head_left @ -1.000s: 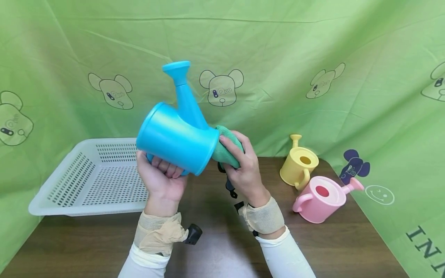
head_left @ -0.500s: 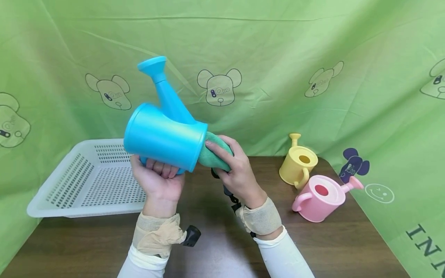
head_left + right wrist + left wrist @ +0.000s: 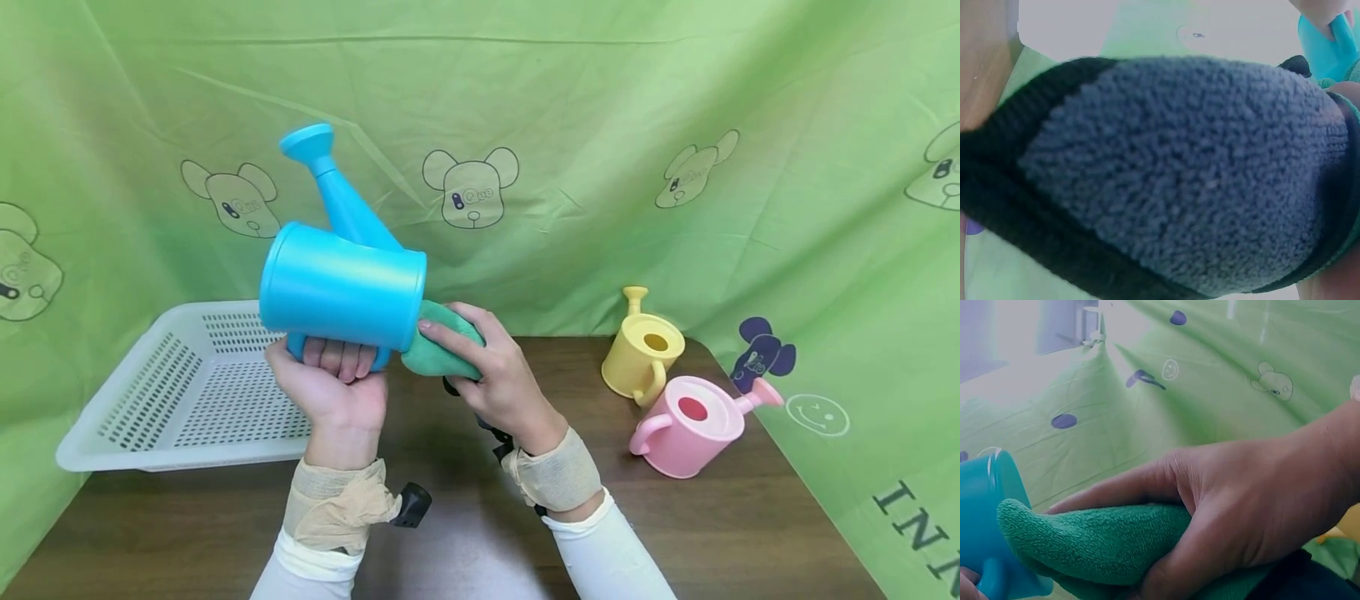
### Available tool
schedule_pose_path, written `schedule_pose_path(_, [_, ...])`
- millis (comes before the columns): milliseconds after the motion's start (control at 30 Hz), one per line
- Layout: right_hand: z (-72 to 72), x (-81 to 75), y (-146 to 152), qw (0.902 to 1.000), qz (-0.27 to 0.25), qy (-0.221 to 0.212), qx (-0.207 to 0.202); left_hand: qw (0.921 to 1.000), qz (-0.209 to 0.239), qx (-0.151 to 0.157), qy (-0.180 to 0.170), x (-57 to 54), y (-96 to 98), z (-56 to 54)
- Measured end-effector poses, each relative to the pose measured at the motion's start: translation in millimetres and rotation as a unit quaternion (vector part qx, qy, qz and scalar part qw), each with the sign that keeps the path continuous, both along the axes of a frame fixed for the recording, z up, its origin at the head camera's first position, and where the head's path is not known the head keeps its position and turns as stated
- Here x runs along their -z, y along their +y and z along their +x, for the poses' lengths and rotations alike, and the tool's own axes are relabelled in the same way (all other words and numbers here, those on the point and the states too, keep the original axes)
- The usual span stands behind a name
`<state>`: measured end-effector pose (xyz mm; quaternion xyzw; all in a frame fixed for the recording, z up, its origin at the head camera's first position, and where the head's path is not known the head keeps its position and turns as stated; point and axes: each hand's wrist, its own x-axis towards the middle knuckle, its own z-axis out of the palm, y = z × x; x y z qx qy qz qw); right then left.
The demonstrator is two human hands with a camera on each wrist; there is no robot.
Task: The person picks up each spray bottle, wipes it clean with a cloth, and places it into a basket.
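Note:
A blue watering can (image 3: 341, 287) is held tilted on its side in the air, its spout (image 3: 345, 200) pointing up and to the left. My left hand (image 3: 337, 392) grips its handle from below, fingers curled round it. The right hand (image 3: 498, 375) holds a folded green terry cloth (image 3: 442, 342) against the can's right end. In the left wrist view the cloth (image 3: 1097, 544) bunches under the thumb and fingers, close to the can (image 3: 991, 519). Dark-looking terry cloth (image 3: 1191, 175) fills most of the right wrist view and hides much of the hand.
A white perforated plastic basket (image 3: 112, 408) stands on the brown table (image 3: 450, 517) at the left. To the right are a yellow watering can (image 3: 637, 358) and a pink watering can (image 3: 682, 437), both upright. Green printed fabric (image 3: 570, 100) hangs behind.
The blue can has shifted left and its spout leans further left. My right hand with the cloth has followed it left and slightly down, staying at the can's end.

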<state>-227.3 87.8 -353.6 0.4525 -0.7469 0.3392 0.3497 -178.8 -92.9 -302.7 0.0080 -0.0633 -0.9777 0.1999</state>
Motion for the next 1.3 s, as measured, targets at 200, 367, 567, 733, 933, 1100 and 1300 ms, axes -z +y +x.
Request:
schedule_pose_path(200, [1.8,-2.5,-1,1.0000,-0.004,0.005,-0.004,0.9993,-0.022,-0.025,0.018,0.8,-0.5,-0.8])
schedule_pose_path(367, [3.0,-6.2,0,0.9991,-0.035,0.016,-0.016,0.9985,-0.033,-0.031,0.032,0.6,-0.4,-1.6])
schedule_pose_path(567, [2.6,-9.7,4,0.9974,-0.066,0.014,-0.026,0.9974,-0.051,-0.022,0.046,2.1,0.5,-1.7])
schedule_pose_path(733, [2.4,-10.8,8,0.9960,-0.087,0.002,-0.021,0.9955,-0.067,-0.010,0.066,3.3,1.9,-1.3])
schedule_pose_path(933, [3.1,-10.7,12,0.9944,-0.104,-0.011,-0.015,0.9925,-0.099,-0.013,0.071,3.8,3.4,-1.9])
schedule_pose_path(1100, [2.4,-10.8,15,0.9933,-0.115,-0.014,-0.008,0.9894,-0.122,-0.021,0.075,4.8,4.9,-1.4])
schedule_pose_path(1300, [1.2,-13.4,22,0.9920,-0.125,-0.013,0.006,0.9847,-0.155,-0.026,0.075,5.8,6.3,-0.8])
